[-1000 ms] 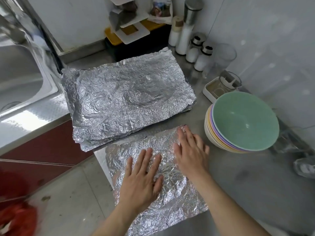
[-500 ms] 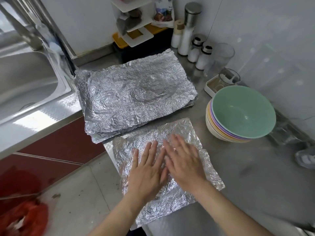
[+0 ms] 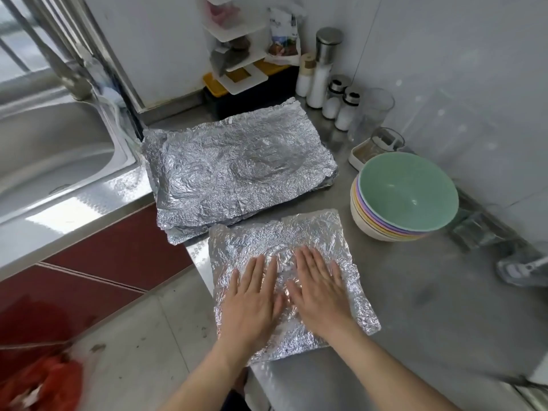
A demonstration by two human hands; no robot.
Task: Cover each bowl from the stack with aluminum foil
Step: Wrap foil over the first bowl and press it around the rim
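the left hand (image 3: 252, 301) and the right hand (image 3: 318, 295) lie flat, palms down, side by side on a crinkled sheet of aluminum foil (image 3: 299, 232). the fingers of both are straight and slightly spread, pointing to the far side, and the thumbs nearly meet in the middle. neither grips anything; they only press on the sheet. the sheet lies at the near left corner of the steel tabletop (image 3: 430, 307), and its near left edge hangs a little over the rim.

just beyond it, on the far side, lies a larger pile of foil sheets (image 3: 237, 170), wrinkled and overhanging the tabletop edge on the left. to the right of both, apart from the sheet under the hands, stands the stack of bowls (image 3: 382, 229), nested, with a green bowl (image 3: 409, 194) on top, open side up and uncovered.

behind the bowls a small white tray (image 3: 360, 157) touches the wall side, with clear glasses (image 3: 375, 111) nearby. further back are two shakers (image 3: 341, 106), a tall bottle with a metal cap (image 3: 321, 66), a white rack (image 3: 237, 54) above a black and yellow box (image 3: 255, 93), and a printed packet (image 3: 283, 37) whose writing is too small to read. a steel sink (image 3: 59, 143) is on the far left, with red cabinet fronts (image 3: 103, 262) below it and a grey floor (image 3: 133, 336).
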